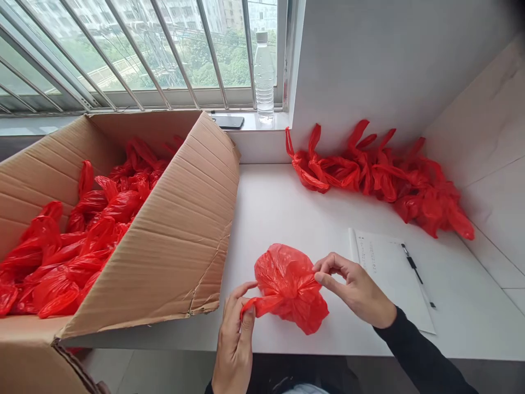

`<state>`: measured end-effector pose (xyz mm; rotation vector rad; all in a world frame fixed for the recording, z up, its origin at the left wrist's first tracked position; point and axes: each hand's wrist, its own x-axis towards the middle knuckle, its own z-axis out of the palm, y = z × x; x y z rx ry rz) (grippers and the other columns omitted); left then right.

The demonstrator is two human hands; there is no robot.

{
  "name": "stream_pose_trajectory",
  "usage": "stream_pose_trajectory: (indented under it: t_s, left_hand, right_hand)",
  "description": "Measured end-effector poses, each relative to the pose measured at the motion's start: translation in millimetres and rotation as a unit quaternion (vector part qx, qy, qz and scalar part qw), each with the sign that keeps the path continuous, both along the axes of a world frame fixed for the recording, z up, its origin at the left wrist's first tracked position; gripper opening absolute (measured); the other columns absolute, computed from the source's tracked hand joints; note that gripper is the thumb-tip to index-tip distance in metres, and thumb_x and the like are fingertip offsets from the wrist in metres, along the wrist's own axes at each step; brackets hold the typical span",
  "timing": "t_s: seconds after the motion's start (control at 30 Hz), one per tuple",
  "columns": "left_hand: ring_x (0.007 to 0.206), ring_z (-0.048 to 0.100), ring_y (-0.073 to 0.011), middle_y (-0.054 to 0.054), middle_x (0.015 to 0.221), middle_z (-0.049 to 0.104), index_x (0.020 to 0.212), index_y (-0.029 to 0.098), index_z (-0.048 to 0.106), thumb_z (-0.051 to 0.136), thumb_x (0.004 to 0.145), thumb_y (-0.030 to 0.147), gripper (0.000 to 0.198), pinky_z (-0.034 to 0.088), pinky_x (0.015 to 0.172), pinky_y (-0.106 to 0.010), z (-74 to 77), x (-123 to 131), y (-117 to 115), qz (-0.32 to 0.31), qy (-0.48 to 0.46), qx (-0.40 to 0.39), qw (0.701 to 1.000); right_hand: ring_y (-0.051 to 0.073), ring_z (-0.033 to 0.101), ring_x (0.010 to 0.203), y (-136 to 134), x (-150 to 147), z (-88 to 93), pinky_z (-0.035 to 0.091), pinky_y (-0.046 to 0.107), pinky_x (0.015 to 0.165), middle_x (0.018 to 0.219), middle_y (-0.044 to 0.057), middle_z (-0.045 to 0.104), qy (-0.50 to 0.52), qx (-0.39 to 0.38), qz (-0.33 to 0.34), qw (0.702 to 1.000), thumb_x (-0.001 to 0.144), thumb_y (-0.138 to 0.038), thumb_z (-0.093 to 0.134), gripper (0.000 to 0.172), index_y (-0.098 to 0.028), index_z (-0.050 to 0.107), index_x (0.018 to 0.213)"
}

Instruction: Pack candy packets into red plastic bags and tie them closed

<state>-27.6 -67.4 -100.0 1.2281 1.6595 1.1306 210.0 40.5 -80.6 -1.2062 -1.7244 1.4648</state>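
Observation:
A red plastic bag (287, 284), gathered into a bunch at its middle, lies on the white table near the front edge. My left hand (235, 334) pinches a twisted end of it between thumb and fingers. From the other side, my right hand (348, 282) grips the bag's right edge between thumb and fingertips. What the bag contains, if anything, cannot be made out.
At left stands an open cardboard box (164, 241) holding several red bags (102, 219). More knotted red bags (369, 169) lie along the wall. A notebook (385, 284) with a pen (412, 262) rests at right. A bottle (263, 76) and a phone (229, 122) occupy the windowsill.

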Motion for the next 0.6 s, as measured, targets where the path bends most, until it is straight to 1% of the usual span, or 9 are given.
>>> stream_pose_trajectory:
  t_s: [0.07,0.13,0.17,0.23,0.3,0.33,0.43,0.53,0.6]
  left_hand:
    - [0.132,0.045,-0.0259,-0.008,0.142,0.050,0.118,0.027,0.060,0.039,0.104,0.041,0.029,0.035,0.108,-0.043,-6.2,1,-4,0.017,-0.026,-0.025,0.999]
    - [0.131,0.045,-0.0259,-0.008,0.140,0.051,0.120,0.026,0.057,0.039,0.103,0.042,0.029,0.036,0.107,-0.042,-4.3,5,-5,0.022,-0.046,-0.021,0.998]
    - [0.130,0.046,-0.0257,-0.008,0.139,0.051,0.119,0.026,0.057,0.039,0.103,0.042,0.028,0.036,0.106,-0.040,-0.9,8,-5,0.021,-0.046,-0.014,0.999]
    - [0.125,0.049,-0.0238,-0.007,0.136,0.051,0.119,0.027,0.055,0.041,0.103,0.041,0.025,0.039,0.102,-0.037,8.7,17,-2,0.030,-0.037,-0.004,0.999]
    - [0.119,0.052,-0.0213,-0.005,0.130,0.053,0.119,0.029,0.052,0.049,0.100,0.039,0.022,0.041,0.098,-0.033,18.5,25,0,0.041,-0.014,0.010,0.999]
    - [0.117,0.053,-0.0203,-0.004,0.126,0.053,0.118,0.029,0.051,0.054,0.098,0.037,0.022,0.042,0.096,-0.032,22.5,30,2,0.040,0.001,0.022,0.999]
    - [0.102,0.056,-0.0165,0.000,0.111,0.055,0.109,0.028,0.051,0.066,0.092,0.031,0.023,0.045,0.088,-0.027,30.9,40,6,0.039,0.049,0.063,0.996]
    - [0.081,0.055,-0.0130,0.003,0.092,0.055,0.098,0.026,0.052,0.062,0.094,0.030,0.011,0.046,0.076,-0.024,36.1,46,9,0.059,0.075,0.066,0.993]
    - [0.076,0.054,-0.0124,0.004,0.086,0.055,0.094,0.026,0.053,0.060,0.095,0.031,0.009,0.045,0.074,-0.022,39.1,47,11,0.068,0.083,0.061,0.992]
  right_hand:
    - [0.019,0.058,0.082,-7,-1,-12.9,0.049,0.035,0.075,0.090,0.002,0.065,-0.038,0.009,-0.014,0.999,0.099,-0.046,0.053,0.026,-0.023,0.055,0.087]
    - [0.019,0.055,0.078,-14,-3,-17.1,0.047,0.035,0.070,0.086,0.002,0.062,-0.074,0.049,-0.025,0.996,0.100,-0.045,0.049,0.024,-0.024,0.054,0.088]
    - [0.020,0.053,0.078,-15,-4,-15.5,0.047,0.035,0.070,0.086,0.002,0.060,-0.090,0.078,-0.029,0.992,0.100,-0.043,0.050,0.022,-0.025,0.054,0.089]
    - [0.021,0.052,0.083,-17,-4,-6.6,0.046,0.037,0.075,0.089,0.002,0.060,-0.105,0.148,-0.026,0.983,0.100,-0.038,0.052,0.016,-0.025,0.054,0.090]
    - [0.020,0.052,0.085,-17,-5,6.2,0.045,0.037,0.078,0.089,0.002,0.059,-0.089,0.208,-0.013,0.974,0.099,-0.031,0.055,0.012,-0.025,0.053,0.089]
    - [0.019,0.052,0.083,-18,-5,12.4,0.044,0.036,0.077,0.086,0.001,0.059,-0.072,0.224,-0.005,0.972,0.099,-0.029,0.056,0.011,-0.025,0.052,0.089]
    - [0.015,0.050,0.074,-20,-8,25.7,0.042,0.031,0.070,0.079,-0.002,0.056,-0.022,0.226,-0.002,0.974,0.098,-0.027,0.058,0.014,-0.025,0.049,0.087]
    - [0.013,0.047,0.068,-21,-11,31.2,0.042,0.028,0.066,0.077,-0.004,0.052,0.012,0.191,-0.009,0.981,0.098,-0.029,0.059,0.017,-0.024,0.049,0.085]
    - [0.012,0.047,0.069,-19,-10,33.6,0.043,0.027,0.067,0.079,-0.004,0.054,0.034,0.139,0.001,0.990,0.096,-0.029,0.061,0.014,-0.025,0.052,0.087]
